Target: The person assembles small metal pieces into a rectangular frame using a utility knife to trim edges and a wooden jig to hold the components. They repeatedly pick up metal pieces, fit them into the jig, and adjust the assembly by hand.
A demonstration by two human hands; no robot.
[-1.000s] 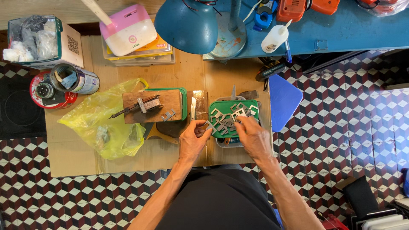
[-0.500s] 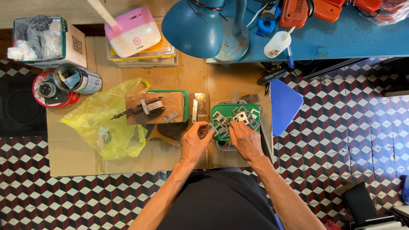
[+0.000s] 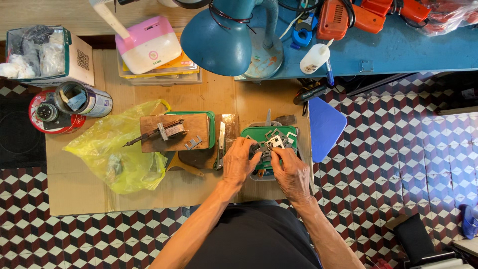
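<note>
Both hands meet over the shallow green plastic tray (image 3: 249,133) of small grey metal brackets (image 3: 275,142): left hand (image 3: 240,162) curled, right hand (image 3: 291,172) pinching brackets, though how firmly is unclear. A crumpled yellow plastic bag (image 3: 114,154) lies at nine o'clock; the cardboard's right edge runs just beside the tray.

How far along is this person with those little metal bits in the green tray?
Done so far: hard to tell, though two small grey metal pieces lie apart on the brown wooden block. In hand: left hand and right hand work one piece over the green plastic tray. Left: a pile of flat metal pieces remains there.
</note>
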